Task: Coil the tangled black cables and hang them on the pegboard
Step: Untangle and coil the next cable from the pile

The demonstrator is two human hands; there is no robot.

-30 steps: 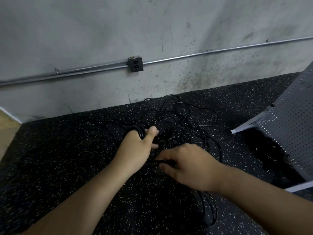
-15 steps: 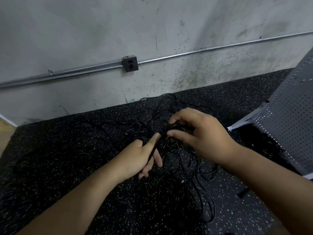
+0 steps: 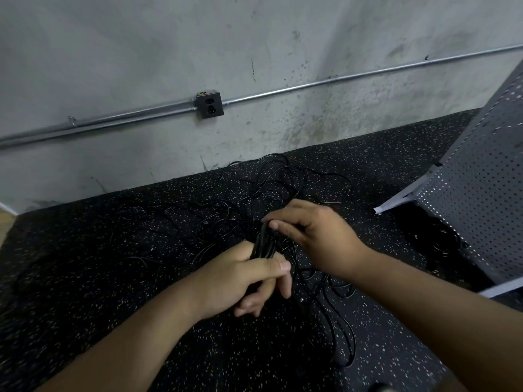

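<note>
Thin black cables [image 3: 271, 188] lie in a loose tangle on the black speckled floor mat, spreading from the wall toward me. My left hand [image 3: 243, 275] grips a small bundle of gathered cable loops [image 3: 264, 246], thumb laid across them. My right hand [image 3: 311, 233] is just above and to the right, its fingertips pinching a strand at the top of that bundle. A grey perforated pegboard [image 3: 481, 188] leans at the right edge of the view.
The speckled black mat [image 3: 99, 250] meets a stained concrete wall [image 3: 141, 52]. A metal conduit [image 3: 339, 80] with an outlet box [image 3: 210, 105] runs along that wall. The pegboard's white foot [image 3: 396, 200] rests on the mat.
My left hand has closed round a bundle of cable loops. My right hand came down and left from the tangle's middle to pinch a strand at the bundle's top.
</note>
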